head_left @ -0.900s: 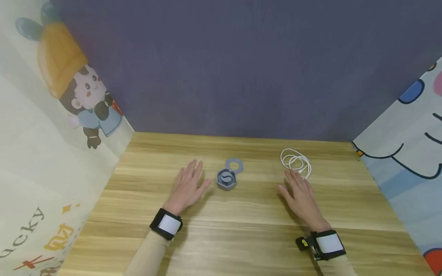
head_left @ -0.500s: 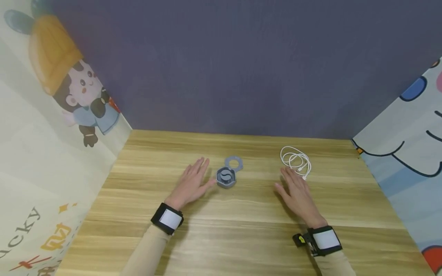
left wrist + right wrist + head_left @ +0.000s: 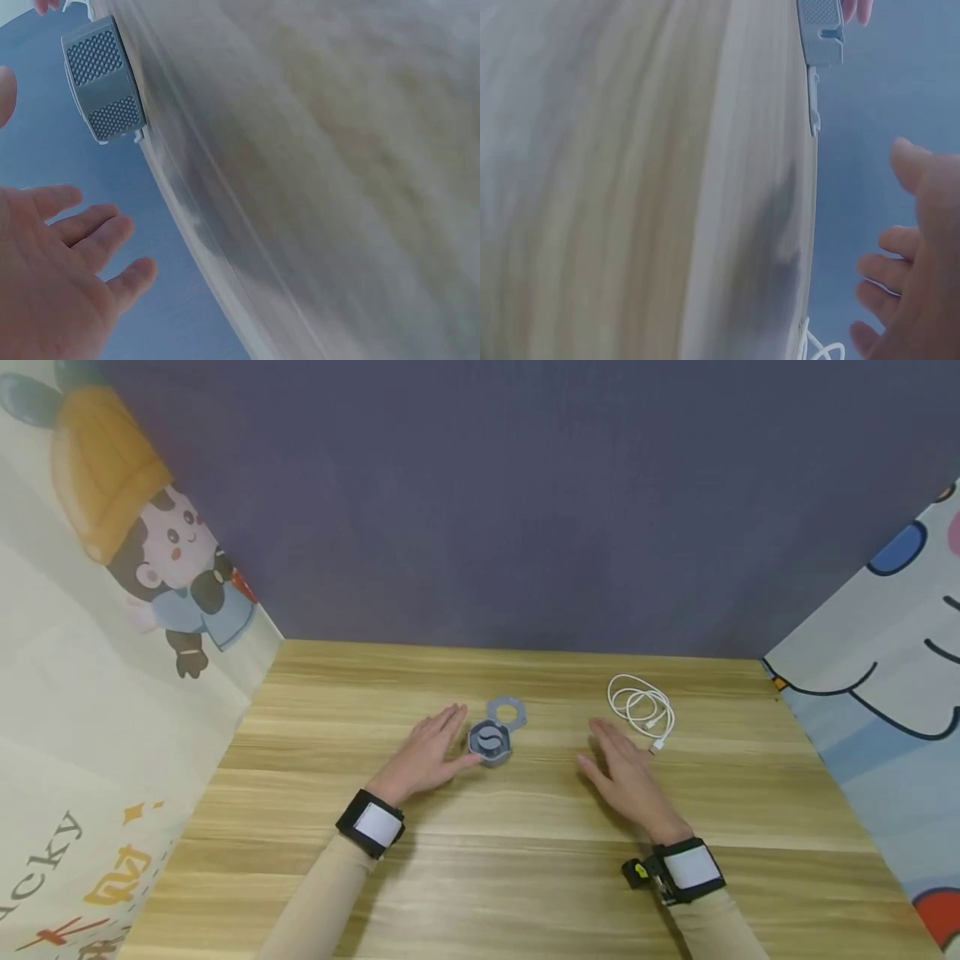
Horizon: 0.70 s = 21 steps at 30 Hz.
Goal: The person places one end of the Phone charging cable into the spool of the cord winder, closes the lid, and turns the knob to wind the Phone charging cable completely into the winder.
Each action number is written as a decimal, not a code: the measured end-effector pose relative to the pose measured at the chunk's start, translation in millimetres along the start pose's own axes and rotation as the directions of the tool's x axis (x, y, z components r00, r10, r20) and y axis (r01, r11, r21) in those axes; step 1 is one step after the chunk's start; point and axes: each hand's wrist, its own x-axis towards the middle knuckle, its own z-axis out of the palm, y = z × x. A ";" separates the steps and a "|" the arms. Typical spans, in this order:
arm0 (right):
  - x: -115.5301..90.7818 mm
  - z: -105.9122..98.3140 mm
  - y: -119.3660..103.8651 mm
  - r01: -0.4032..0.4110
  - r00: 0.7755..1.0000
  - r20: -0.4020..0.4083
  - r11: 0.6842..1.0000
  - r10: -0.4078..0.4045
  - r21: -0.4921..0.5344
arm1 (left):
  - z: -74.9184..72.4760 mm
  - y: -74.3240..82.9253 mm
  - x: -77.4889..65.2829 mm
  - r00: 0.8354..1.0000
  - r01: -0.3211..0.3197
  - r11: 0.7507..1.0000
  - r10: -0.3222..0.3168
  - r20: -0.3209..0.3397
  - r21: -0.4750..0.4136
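Note:
A grey hexagonal case with an S-shaped core inside sits on the table, its ring-shaped lid folded out behind it. Dimpled panels mark its side in the left wrist view. Just left of the case hovers my left hand, fingers extended, thumb beside the case wall; whether it touches is unclear. My right hand is further right with loosely extended fingers and nothing in them. Behind and right of that hand lies a coiled white charging cable.
The wooden table meets a dark blue-grey panel at the back. Printed cartoon walls stand on the left and right.
My left hand has moved right, closer to the case. The right hand has shifted left, away from the cable. The case and cable have stayed put; the head view has tilted slightly.

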 end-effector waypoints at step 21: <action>18.8 14.5 -32.0 0.056 0.988 0.140 0.995 -0.067 0.082 | 3.1 7.9 18.5 0.996 -0.012 0.992 0.024 0.091 -0.124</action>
